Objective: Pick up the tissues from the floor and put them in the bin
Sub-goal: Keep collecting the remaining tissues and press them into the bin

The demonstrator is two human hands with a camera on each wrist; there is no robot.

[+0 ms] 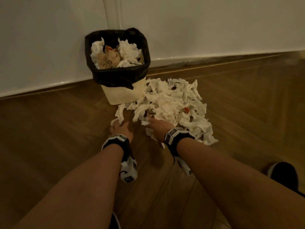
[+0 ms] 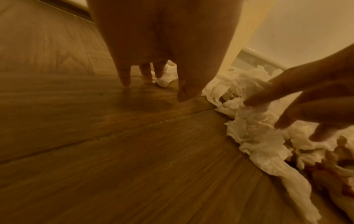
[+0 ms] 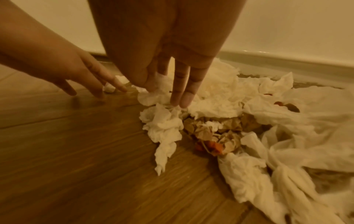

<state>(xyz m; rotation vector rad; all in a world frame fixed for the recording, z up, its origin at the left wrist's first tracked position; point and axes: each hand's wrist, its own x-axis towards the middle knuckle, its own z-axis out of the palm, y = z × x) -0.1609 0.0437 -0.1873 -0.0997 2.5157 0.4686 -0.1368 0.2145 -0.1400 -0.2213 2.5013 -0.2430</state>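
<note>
A heap of crumpled white tissues (image 1: 173,103) lies on the wooden floor, to the right of the bin and in front of it. The cream bin (image 1: 122,95) has a black bag (image 1: 118,76) and stands against the wall, heaped with tissues. My left hand (image 1: 118,125) reaches down with straight fingers. In the left wrist view its fingertips (image 2: 125,81) touch the floor beside a small tissue (image 2: 164,78). My right hand (image 3: 172,97) rests straight, spread fingers on the near edge of the tissues (image 3: 162,121), and a white wad (image 3: 159,84) lies against the thumb.
Brown crumpled paper with red scraps (image 3: 212,133) lies mixed into the heap. The white wall and skirting (image 1: 214,58) run behind the bin. Bare wooden floor (image 1: 57,129) stretches to the left. A foot in a dark slipper (image 1: 283,176) stands at the right.
</note>
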